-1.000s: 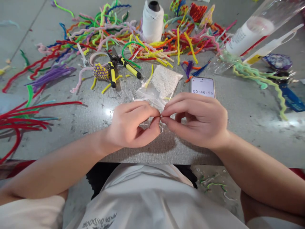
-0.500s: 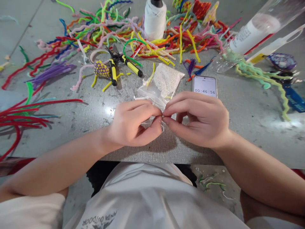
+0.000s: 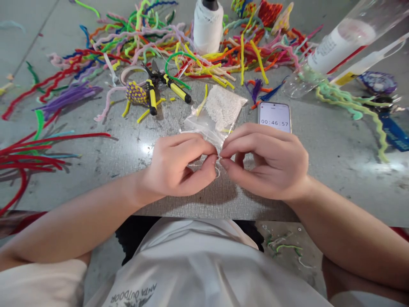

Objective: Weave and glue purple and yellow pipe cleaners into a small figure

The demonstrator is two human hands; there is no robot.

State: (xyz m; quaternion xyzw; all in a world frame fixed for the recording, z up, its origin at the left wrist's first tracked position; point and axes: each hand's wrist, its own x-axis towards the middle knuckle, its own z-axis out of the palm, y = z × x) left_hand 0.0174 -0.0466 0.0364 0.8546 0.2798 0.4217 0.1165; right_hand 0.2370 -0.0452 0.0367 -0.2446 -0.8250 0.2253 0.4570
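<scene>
My left hand (image 3: pixel 185 164) is closed in a pinch at the middle of the table's near part. Facing it, my right hand (image 3: pixel 266 162) pinches too, its fingertips nearly touching those of the left. A thin white thread (image 3: pixel 217 172) loops out below the left fingertips. Whatever else sits between the fingertips is too small to make out. Just beyond the hands lies a clear plastic bag (image 3: pixel 223 108) of small white beads. A phone (image 3: pixel 275 115) showing a running timer lies behind my right hand, partly covered by it.
Yellow-handled pliers (image 3: pixel 153 96) and a purple-yellow woven piece (image 3: pixel 137 93) lie left of the bag. Behind stand a white thread spool (image 3: pixel 207 27) and heaped fuzzy stems (image 3: pixel 128 42). Red stems (image 3: pixel 28 155) lie left; a clear bottle (image 3: pixel 341 42) leans at right.
The fingertips of my right hand have moved very slightly right, opening a small gap from the left ones. The thread loop has shifted a little. Both hands keep their pinch.
</scene>
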